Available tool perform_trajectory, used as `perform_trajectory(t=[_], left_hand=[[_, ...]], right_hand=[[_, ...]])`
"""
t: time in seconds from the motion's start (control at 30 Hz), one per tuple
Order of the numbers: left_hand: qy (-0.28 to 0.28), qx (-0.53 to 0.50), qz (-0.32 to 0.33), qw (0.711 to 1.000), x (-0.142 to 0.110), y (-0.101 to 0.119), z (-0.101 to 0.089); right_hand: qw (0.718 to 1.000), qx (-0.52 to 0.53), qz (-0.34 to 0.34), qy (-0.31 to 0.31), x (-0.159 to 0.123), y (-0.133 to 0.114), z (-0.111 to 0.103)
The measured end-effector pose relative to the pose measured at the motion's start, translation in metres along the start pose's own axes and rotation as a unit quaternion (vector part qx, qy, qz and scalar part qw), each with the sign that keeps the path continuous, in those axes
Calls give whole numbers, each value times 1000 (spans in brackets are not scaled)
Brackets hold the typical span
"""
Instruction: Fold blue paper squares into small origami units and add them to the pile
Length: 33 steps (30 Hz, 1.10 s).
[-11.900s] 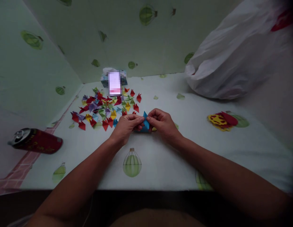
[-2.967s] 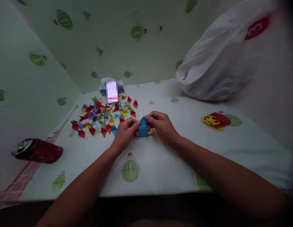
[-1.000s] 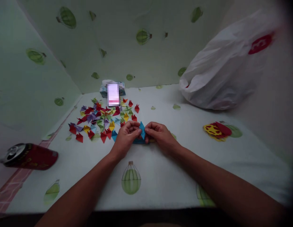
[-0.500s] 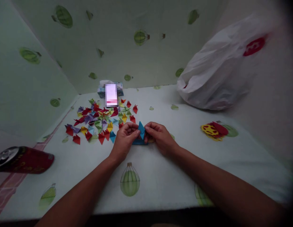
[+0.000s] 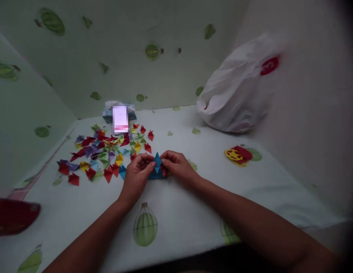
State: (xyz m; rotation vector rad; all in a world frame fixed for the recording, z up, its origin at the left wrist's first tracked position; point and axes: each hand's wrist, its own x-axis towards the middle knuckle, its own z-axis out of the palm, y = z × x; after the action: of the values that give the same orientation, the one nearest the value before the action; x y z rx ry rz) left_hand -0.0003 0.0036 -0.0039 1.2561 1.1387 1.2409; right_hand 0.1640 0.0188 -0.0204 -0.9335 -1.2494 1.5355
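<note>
A small blue folded paper point(image 5: 157, 163), diamond-shaped and pointed at the top, stands between my two hands. My left hand point(image 5: 139, 170) pinches its left edge with thumb and fingers. On the other edge, my right hand point(image 5: 175, 166) grips it the same way, fingers curled. Beneath the hands lies flat blue paper point(image 5: 156, 176), partly hidden by them. Just left of my left hand spreads a heap of small folded paper figures point(image 5: 108, 172) in red, purple, yellow, green and blue.
A lit phone point(image 5: 120, 118) leans on a tissue box point(image 5: 132, 112) at the back. A white plastic bag point(image 5: 236, 91) stands back right. Red and yellow cut-out pieces point(image 5: 238, 155) lie to the right. A red can point(image 5: 15, 216) lies at the left edge.
The view has turned to the right, so everything sits further left and the can is partly cut off. Both hands still hold the blue paper in much the same grip.
</note>
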Motion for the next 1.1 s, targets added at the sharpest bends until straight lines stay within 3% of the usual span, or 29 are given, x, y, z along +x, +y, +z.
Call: perform_trajectory(t=[1.1], left_hand=[[-19, 15, 19, 1000, -3, -4, 4]], right_hand=[[994, -94, -53, 14, -3, -5, 0]])
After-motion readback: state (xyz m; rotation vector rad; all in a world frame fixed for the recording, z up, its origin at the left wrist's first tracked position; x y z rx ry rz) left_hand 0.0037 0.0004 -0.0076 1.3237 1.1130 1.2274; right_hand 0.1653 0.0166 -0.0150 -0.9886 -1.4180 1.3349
